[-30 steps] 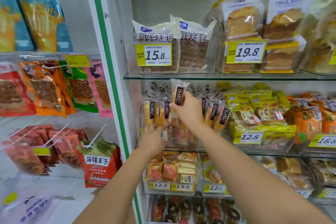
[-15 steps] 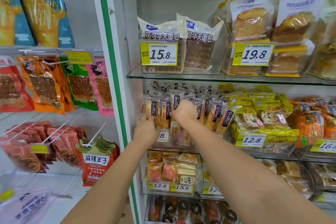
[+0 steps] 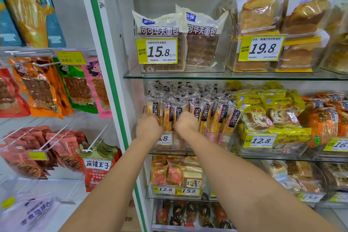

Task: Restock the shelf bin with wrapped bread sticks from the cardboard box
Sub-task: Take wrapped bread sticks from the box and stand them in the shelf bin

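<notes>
The wrapped bread sticks [image 3: 205,117] stand upright and tightly packed in the clear shelf bin [image 3: 216,140], black label strips facing me, several rows deep. Both of my hands are at the front row. My left hand [image 3: 149,128] is against the leftmost sticks with its back toward the camera. Its fingers reach up onto the packs, but I cannot tell whether they grip one. My right hand [image 3: 185,124] is just beside it, knuckles up and fingers tucked in among the sticks. I cannot make out whether it holds anything. Between and just under my wrists a yellow price tag [image 3: 165,138] on the bin front shows only in part.

To the right of my right hand, a neighbouring bin holds yellow-wrapped bread packs [image 3: 263,111] behind a 12.8 tag [image 3: 260,141], and orange packs [image 3: 323,122] sit farther right. Above my hands runs a glass shelf [image 3: 188,77] carrying cocoa waffle bread bags [image 3: 162,30] with a 15.8 tag [image 3: 157,51], and to the right of those, toast bags [image 3: 259,15] marked 19.8. Below my forearms, a lower bin holds small cakes [image 3: 175,173]. Left of my left hand stands the white, green-edged cabinet post [image 3: 105,62], and beyond it snack packets [image 3: 37,88] hang on pegs, with a red spicy-snack bag [image 3: 98,167] lower down.
</notes>
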A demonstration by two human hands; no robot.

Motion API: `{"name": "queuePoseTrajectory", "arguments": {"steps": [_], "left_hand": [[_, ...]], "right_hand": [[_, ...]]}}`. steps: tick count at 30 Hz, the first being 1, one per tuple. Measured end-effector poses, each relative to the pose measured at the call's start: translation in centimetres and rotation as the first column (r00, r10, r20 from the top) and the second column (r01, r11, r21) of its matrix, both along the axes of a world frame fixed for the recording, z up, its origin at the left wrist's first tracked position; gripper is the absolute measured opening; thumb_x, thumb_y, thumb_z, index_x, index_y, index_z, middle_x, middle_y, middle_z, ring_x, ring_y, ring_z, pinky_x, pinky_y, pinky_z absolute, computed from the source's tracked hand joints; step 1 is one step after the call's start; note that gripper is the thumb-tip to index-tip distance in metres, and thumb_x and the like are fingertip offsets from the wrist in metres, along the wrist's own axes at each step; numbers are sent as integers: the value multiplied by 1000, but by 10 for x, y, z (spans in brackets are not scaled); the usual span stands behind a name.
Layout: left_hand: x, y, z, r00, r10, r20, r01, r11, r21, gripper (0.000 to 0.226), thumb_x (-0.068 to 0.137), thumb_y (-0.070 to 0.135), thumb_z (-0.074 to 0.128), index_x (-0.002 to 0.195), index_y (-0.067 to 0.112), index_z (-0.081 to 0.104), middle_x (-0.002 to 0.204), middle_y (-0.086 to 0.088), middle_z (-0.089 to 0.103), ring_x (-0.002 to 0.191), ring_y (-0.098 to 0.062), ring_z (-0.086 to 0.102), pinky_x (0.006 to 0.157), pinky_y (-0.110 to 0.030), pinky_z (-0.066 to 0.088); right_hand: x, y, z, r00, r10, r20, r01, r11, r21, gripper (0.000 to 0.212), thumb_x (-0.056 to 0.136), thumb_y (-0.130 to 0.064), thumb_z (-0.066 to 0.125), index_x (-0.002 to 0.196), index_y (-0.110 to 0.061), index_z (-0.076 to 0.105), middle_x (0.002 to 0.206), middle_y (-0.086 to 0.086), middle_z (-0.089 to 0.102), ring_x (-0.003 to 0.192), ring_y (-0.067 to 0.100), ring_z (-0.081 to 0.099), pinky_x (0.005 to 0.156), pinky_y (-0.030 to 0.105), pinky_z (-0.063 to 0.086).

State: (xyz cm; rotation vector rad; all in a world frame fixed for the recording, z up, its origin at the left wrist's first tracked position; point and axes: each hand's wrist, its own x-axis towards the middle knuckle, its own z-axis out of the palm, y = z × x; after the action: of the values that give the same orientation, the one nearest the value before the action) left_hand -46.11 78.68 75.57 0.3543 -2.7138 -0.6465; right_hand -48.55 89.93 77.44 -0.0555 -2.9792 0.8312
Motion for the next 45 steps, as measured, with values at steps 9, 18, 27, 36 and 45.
{"name": "queuePoseTrajectory", "arguments": {"steps": [9, 18, 27, 36, 45], "left_hand": [[-12, 4, 23, 957, -134, -258, 94, 982, -161, 53, 82, 27, 68, 129, 16, 47, 128, -9, 46, 121, -27, 39, 100, -39, 39], [-19, -14, 22, 939, -128, -318, -12, 915, -404, 49, 69, 2, 73, 115, 4, 56, 107, -16, 59, 105, -37, 54, 103, -46, 39], [-16, -35, 18, 966, -123, -227, 31, 929, -370, 71, 63, 7, 82, 127, 13, 52, 134, -20, 47, 122, -35, 47, 101, -39, 42], [-7, -33, 17, 977, -57, -204, 59, 998, 4, 87, 77, 13, 74, 146, 7, 21, 151, -10, 25, 138, -24, 32, 110, -28, 26], [-19, -26, 22, 978, -8, -210, -49, 963, -265, 85, 79, 10, 70, 146, 14, 19, 152, -14, 17, 140, -29, 20, 109, -34, 30]], "right_hand": [[-4, 33, 42, 965, 184, 189, -181, 983, -31, 39, 86, -24, 68, 114, 1, 54, 99, 11, 67, 76, 20, 67, 69, 29, 57], [-4, 14, 80, 792, 508, -339, -389, 847, 362, 31, 88, -22, 61, 115, -7, 56, 112, 11, 61, 107, 28, 56, 83, 35, 46], [-46, 1, 91, 838, 543, 54, -500, 724, 474, 39, 85, -18, 67, 118, 0, 57, 111, 11, 62, 91, 23, 59, 77, 31, 51], [-60, -11, 89, 838, 545, 8, -500, 763, 409, 48, 84, -46, 63, 115, -9, 57, 106, 7, 62, 91, 22, 60, 74, 30, 51], [-60, 7, 99, 757, 625, 191, -642, 658, 394, 46, 83, -23, 70, 125, -13, 56, 93, -4, 57, 90, 19, 55, 75, 29, 47]]}}
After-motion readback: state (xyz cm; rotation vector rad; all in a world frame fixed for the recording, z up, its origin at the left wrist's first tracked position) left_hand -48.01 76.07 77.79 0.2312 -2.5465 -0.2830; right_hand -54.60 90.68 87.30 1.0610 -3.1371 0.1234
